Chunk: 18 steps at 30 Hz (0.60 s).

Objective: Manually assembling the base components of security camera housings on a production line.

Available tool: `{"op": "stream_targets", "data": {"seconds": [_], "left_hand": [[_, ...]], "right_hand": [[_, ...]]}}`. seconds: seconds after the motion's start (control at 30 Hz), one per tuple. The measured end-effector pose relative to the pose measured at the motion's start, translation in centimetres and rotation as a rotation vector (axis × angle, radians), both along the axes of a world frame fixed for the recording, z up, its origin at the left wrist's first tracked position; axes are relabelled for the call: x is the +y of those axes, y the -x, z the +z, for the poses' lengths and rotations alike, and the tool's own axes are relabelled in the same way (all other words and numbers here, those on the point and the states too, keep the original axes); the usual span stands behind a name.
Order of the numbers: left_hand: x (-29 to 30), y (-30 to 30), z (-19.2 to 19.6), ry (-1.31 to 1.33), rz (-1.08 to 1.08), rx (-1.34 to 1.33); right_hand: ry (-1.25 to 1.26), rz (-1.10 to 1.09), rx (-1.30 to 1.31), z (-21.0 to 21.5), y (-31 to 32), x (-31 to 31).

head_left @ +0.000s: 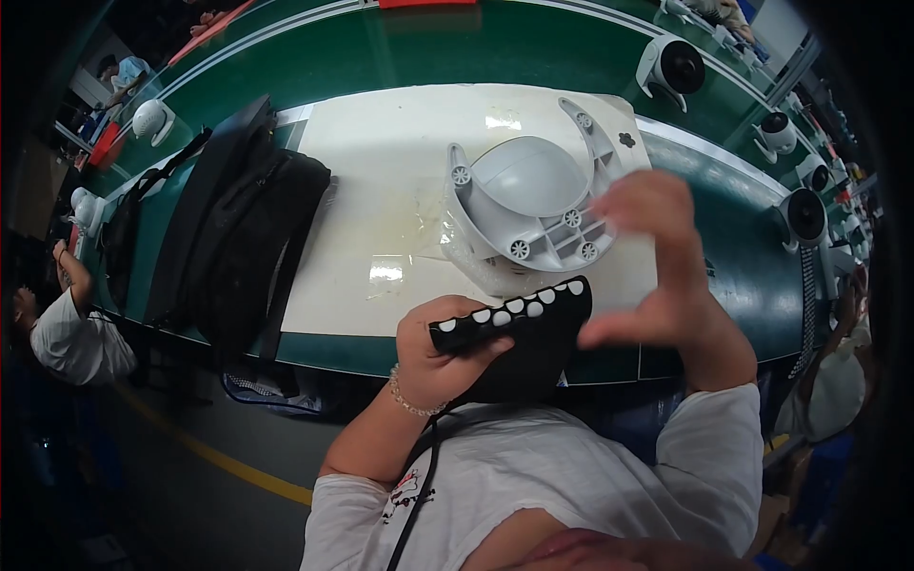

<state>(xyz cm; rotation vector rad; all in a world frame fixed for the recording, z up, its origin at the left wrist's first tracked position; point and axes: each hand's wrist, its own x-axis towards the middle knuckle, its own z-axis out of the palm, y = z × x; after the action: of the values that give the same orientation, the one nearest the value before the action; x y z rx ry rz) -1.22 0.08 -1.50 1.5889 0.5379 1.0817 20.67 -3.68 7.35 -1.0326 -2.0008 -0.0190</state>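
A black strip with rows of round white pads [502, 317] is gripped in my left hand [436, 352], between thumb and fingers, just past the table's near edge. My right hand [666, 257] is raised to its right, somewhat blurred, with thumb and fingers wide apart. The thumb lies close to the strip's right end; the fingertips overlap the right side of a glossy light-grey plastic housing [529, 181]. This housing has a domed middle, curved arms and round ribbed sockets, and rests on clear plastic wrap [495, 276]. Whether my right fingertips touch it, I cannot tell.
A cream board [367, 171] covers the middle of the green table [419, 57]. Black bags [238, 209] lie on the left. White-and-black round fan-like units [674, 67] stand along the far and right belt. Other people sit at left and right, one in a white sleeve [81, 333].
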Motion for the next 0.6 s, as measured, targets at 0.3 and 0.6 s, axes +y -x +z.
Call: {"op": "stream_targets", "data": {"seconds": [0.3, 0.6], "left_hand": [[0.3, -1.1, 1.2, -0.153, 0.093, -0.083], [0.7, -0.5, 0.2, -0.218, 0.057, -0.044]], "right_hand": [[0.084, -0.004, -0.182, -0.4, 1.6, -0.9], [0.282, 0.058, -0.172, 1.0, 1.2, -1.0]]}}
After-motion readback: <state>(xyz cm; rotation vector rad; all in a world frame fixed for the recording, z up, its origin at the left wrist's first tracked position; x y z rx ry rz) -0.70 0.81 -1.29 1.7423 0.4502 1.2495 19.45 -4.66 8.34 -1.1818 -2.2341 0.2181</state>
